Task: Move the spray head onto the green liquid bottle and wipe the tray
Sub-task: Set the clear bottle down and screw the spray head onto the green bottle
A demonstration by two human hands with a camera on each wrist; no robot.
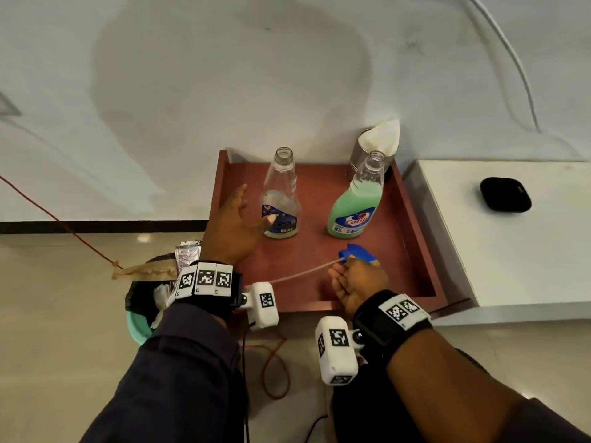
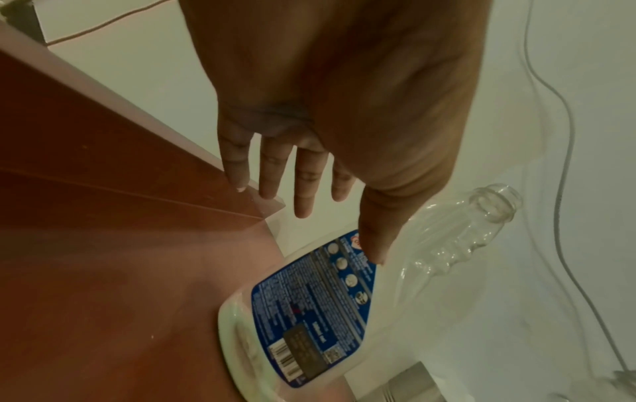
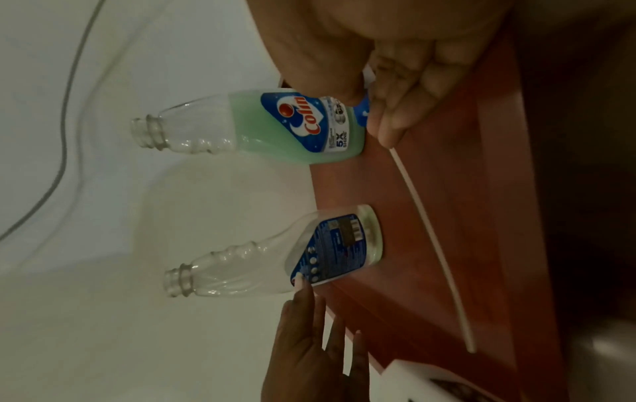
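Home corner: tiled floor (image 1: 64, 314), lined bin (image 1: 140, 302).

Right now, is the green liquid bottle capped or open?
Open. The green liquid bottle shows a bare threaded neck; the right hand holds the spray head above the tray.

Head view evenly lit, big soft shadow on wall (image 1: 224, 91). Wrist views dim, warm-tinted, slightly blurred, edges warped.
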